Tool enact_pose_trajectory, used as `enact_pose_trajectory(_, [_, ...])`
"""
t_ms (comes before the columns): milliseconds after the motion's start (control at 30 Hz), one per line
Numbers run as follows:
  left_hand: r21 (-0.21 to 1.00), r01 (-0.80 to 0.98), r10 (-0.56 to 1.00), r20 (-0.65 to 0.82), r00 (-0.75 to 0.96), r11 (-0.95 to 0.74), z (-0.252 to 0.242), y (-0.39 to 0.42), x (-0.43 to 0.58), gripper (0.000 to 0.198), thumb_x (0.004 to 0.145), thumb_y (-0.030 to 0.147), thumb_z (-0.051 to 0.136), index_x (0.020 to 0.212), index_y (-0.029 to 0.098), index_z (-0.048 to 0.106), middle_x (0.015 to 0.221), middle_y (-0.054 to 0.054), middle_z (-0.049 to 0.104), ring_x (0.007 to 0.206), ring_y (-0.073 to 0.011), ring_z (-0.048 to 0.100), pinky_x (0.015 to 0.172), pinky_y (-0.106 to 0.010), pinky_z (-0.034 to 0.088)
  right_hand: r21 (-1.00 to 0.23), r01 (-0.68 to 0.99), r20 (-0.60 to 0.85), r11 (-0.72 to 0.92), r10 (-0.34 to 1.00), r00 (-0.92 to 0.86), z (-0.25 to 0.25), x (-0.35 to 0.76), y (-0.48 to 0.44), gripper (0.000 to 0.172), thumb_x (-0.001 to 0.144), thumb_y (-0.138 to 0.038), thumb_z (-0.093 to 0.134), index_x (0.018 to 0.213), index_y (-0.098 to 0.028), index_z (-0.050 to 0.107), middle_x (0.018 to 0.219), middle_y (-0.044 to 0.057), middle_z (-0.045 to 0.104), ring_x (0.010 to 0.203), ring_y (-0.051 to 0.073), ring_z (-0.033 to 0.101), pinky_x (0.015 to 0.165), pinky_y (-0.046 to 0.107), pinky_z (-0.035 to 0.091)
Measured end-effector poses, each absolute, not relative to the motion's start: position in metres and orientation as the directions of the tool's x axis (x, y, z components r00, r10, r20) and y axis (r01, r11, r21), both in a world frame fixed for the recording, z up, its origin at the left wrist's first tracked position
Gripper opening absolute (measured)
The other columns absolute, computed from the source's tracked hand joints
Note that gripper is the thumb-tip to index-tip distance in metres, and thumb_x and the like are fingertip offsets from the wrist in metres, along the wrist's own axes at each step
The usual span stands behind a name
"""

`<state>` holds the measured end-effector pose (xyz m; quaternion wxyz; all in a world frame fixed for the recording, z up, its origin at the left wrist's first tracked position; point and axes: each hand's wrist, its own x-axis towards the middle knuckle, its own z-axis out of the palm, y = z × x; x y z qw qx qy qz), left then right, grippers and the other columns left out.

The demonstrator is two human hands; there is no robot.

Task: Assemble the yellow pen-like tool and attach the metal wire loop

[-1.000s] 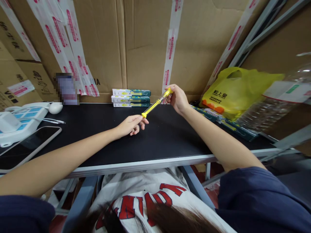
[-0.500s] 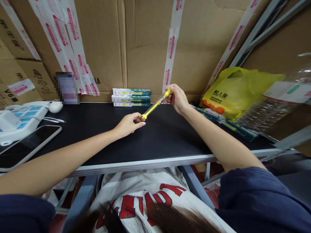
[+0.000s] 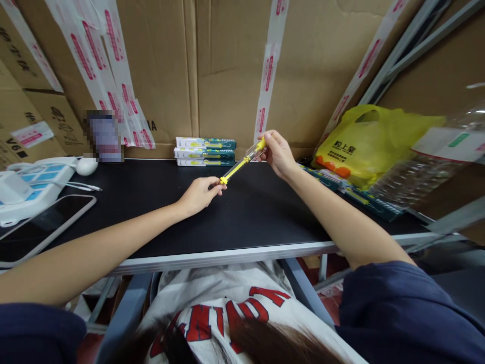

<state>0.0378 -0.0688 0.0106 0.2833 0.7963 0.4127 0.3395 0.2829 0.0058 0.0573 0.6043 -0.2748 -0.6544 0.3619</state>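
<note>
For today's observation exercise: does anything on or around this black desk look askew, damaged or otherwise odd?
Nothing looks damaged or spilled. The boxes sit neatly stacked at the back. Left hand and right hand hold the yellow tool slanted above the desk. Only the yellow bag lies crumpled.

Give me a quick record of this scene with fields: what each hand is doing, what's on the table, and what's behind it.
left hand: left hand pinches the lower tip of the yellow pen-like tool
right hand: right hand holds the tool's upper end, tool slanted above the black table
behind tool: three stacked boxes
table left: power strip, tablet
table right: yellow bag, plastic bottle
backdrop: taped cardboard cartons
</note>
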Motion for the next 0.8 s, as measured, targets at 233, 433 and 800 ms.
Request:
enact_pose_trajectory(233, [0.518, 0.591, 0.785, 0.438, 0.438, -0.618, 0.0073, -0.0641, 0.038, 0.02, 0.088, 0.03, 0.056, 0.086, 0.014, 0.068, 0.084, -0.005, 0.068, 0.077, -0.0163, 0.062, 0.066, -0.024, 0.045, -0.817, -0.053, 0.576, 0.574, 0.811, -0.101, 0.0566, 0.2804, 0.0034, 0.046, 0.078, -0.067, 0.066, 0.084, -0.024, 0.05, 0.056, -0.01, 0.042, 0.043, 0.005, 0.039, 0.045, 0.018, 0.042])
enact_pose_trajectory(433, [0.665, 0.52, 0.825, 0.283, 0.489, -0.536, 0.0083, -0.0705, 0.0372, 0.033, 0.097, 0.028, 0.036, 0.102, 0.014, 0.065, 0.068, 0.002, 0.055, 0.037, -0.0051, 0.044, 0.042, -0.02, 0.037, -0.821, -0.062, 0.571, 0.568, 0.82, -0.048, 0.0575, 0.2828, 0.0066, 0.047, 0.078, -0.068, 0.065, 0.083, -0.024, 0.049, 0.056, -0.01, 0.041, 0.041, 0.004, 0.037, 0.043, 0.018, 0.041])
enact_pose_trajectory(800, [0.707, 0.459, 0.805, 0.266, 0.531, -0.537, 0.0091, -0.0724, 0.0376, 0.03, 0.098, 0.031, 0.036, 0.106, 0.014, 0.06, 0.06, 0.004, 0.055, 0.041, -0.0063, 0.043, 0.044, -0.018, 0.035, -0.834, -0.077, 0.551, 0.546, 0.832, -0.06, 0.0543, 0.2823, 0.0109, 0.052, 0.074, -0.073, 0.065, 0.083, -0.025, 0.048, 0.054, -0.01, 0.035, 0.041, 0.005, 0.036, 0.043, 0.02, 0.039])
